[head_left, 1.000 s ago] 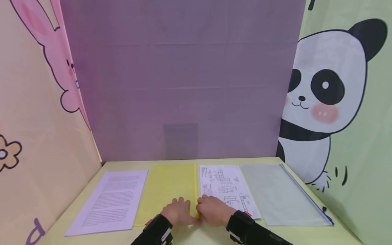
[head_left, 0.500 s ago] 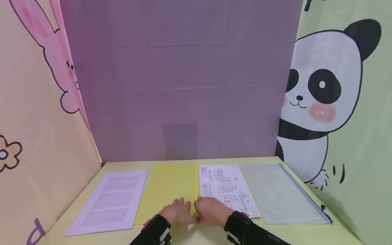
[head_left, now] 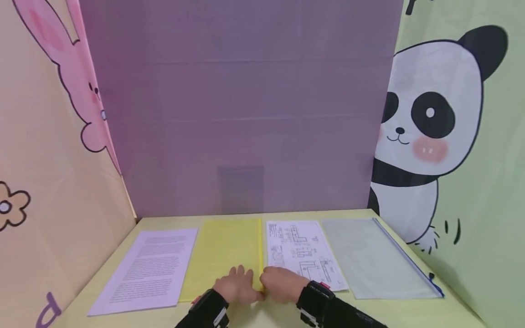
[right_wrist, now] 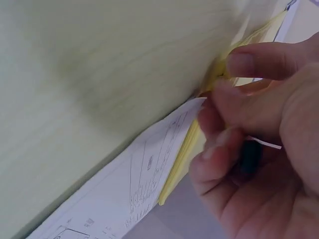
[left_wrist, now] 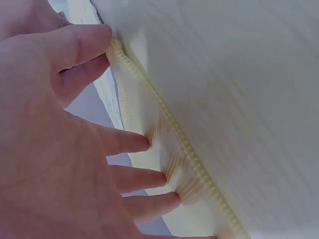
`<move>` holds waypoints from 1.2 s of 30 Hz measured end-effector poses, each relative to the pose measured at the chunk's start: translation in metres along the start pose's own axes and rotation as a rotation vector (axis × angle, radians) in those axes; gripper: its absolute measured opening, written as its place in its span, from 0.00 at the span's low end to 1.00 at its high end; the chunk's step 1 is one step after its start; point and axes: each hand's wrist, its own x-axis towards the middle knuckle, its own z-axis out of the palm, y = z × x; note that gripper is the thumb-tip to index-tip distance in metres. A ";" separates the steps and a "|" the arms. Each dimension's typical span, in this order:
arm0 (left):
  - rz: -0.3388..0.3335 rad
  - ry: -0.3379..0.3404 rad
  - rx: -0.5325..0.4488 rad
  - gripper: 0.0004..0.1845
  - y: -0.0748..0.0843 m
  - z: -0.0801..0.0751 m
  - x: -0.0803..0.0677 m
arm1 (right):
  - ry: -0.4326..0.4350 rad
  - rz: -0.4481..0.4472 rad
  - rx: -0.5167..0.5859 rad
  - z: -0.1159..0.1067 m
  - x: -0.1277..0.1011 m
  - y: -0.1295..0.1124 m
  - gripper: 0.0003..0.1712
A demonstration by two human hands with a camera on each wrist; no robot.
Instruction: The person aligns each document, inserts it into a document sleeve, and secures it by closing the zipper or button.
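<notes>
A yellow zip pouch (head_left: 223, 248) lies flat, its zipper along the right side. My left hand (head_left: 237, 285) rests on its near right part with spread, straight fingers. In the left wrist view those fingers (left_wrist: 147, 179) press the mesh beside the zipper (left_wrist: 184, 137), and the thumb touches the pouch's corner. My right hand (head_left: 284, 284), fingers curled, pinches at the same corner, at the zipper's near end. A small dark bead-like piece (right_wrist: 250, 155), seemingly of the zipper pull, shows within the right hand. The pinched spot itself is mostly hidden by fingertips.
Right of the pouch lies a sheet of technical drawings (head_left: 302, 248), partly under my right hand. Farther right is a greyish zip pouch (head_left: 371, 262) with a blue zipper. A printed text sheet (head_left: 151, 269) lies at left. A purple panel (head_left: 246, 105) stands behind the table.
The yellow pouch's zipper edge shifts slightly right, then back left. Both hands stay at the near right corner, with the right hand moving slightly left and toward the person.
</notes>
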 end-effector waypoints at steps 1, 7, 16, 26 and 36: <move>0.003 0.004 0.000 0.44 0.000 0.000 0.000 | 0.004 -0.006 0.017 0.000 0.001 0.000 0.08; 0.004 -0.017 -0.004 0.45 -0.001 0.000 -0.002 | 0.073 0.063 0.232 0.006 0.006 -0.003 0.14; 0.041 -0.052 -0.055 0.48 -0.009 -0.005 -0.002 | 0.147 0.149 0.509 -0.002 0.001 -0.003 0.12; 0.069 -0.102 -0.081 0.38 -0.013 0.003 -0.004 | 0.258 0.095 0.508 -0.007 0.004 -0.012 0.11; 0.120 -0.033 -0.072 0.32 -0.015 0.005 -0.006 | 0.320 0.021 0.500 -0.006 0.001 -0.011 0.12</move>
